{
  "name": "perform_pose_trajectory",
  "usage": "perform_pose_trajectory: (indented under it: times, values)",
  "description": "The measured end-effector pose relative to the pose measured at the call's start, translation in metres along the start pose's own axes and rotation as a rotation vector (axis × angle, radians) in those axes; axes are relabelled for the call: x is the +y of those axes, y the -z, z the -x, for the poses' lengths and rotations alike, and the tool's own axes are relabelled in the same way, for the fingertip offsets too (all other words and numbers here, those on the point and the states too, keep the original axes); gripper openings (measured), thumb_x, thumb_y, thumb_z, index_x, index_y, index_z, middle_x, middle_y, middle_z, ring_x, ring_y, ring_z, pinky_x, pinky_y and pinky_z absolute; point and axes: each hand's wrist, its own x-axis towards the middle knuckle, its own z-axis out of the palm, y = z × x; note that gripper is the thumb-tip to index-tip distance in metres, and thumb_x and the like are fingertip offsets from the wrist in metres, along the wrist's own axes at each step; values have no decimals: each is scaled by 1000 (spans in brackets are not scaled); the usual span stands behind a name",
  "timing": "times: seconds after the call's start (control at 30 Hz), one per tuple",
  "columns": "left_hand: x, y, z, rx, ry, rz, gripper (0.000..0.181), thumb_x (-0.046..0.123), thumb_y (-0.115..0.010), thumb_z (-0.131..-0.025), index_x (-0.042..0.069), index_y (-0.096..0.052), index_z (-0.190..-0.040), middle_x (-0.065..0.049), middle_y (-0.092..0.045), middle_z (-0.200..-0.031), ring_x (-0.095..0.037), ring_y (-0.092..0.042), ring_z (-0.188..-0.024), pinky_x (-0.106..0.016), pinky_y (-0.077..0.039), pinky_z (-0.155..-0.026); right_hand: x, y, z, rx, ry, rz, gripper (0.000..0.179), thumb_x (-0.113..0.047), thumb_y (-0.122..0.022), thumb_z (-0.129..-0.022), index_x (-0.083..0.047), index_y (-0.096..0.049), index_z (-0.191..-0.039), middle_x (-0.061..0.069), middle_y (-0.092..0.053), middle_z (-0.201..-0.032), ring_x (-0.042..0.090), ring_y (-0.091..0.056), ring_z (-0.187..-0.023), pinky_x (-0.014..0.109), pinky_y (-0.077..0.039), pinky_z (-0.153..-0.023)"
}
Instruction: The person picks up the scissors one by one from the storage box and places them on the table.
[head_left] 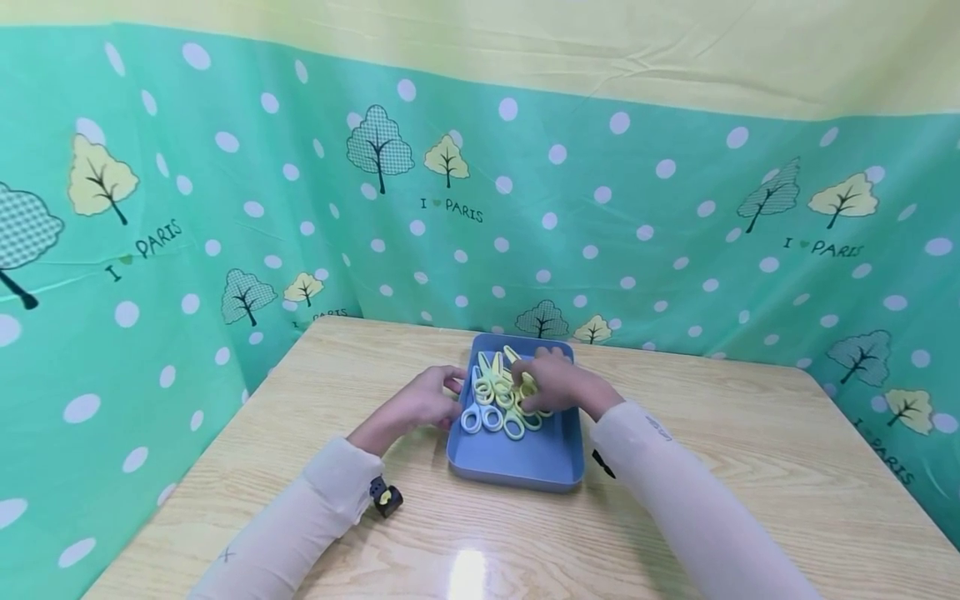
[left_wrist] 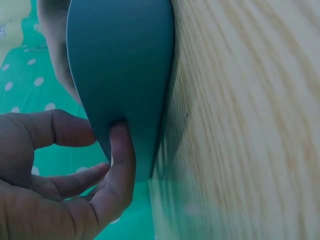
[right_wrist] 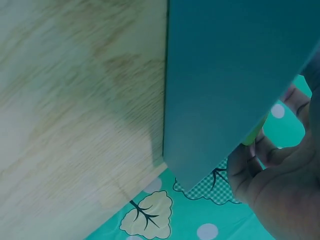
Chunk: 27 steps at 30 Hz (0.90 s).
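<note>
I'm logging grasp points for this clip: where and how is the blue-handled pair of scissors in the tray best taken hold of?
Probably by the finger loops of the blue-handled scissors, pinched from above and the near side. The loops face the bare near end of the tray, which leaves room there, while the blades point away, beside the crowded yellow-green scissors.

The head view is looking forward and down from above, framing the tray (head_left: 517, 454) toward six o'clock. The left wrist view is closely facing the tray's outer wall from eight o'clock, tabletop (head_left: 712, 475) at three; the right wrist view is closely facing the opposite wall from four, tabletop at nine. All are sharing tray, tabletop and curtain (head_left: 637, 192).
</note>
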Motion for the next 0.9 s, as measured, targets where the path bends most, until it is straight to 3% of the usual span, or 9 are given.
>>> perform_pose_trajectory:
  times: [0.37,0.9]
  values:
    - [-2,0,-2,6,-2,-3,72,-15,-63,-78,0,-49,-147,-18,-55,-120,-27,-66,-78,-34,-61,-61,5,-1,9,126,-15,-14,36,-32,-82,-82,-21,-69,-113,14,-53,-117,34,-42,-108,49,-40,-90]
    - [-2,-1,-1,4,-2,-4,72,-15,-62,-77,0,-49,-147,-19,-55,-123,-27,-66,-83,-34,-61,-62,17,9,34,334,-129,-8,38,-24,-83,-77,-14,-71,-112,18,-55,-114,37,-43,-104,50,-40,-85]
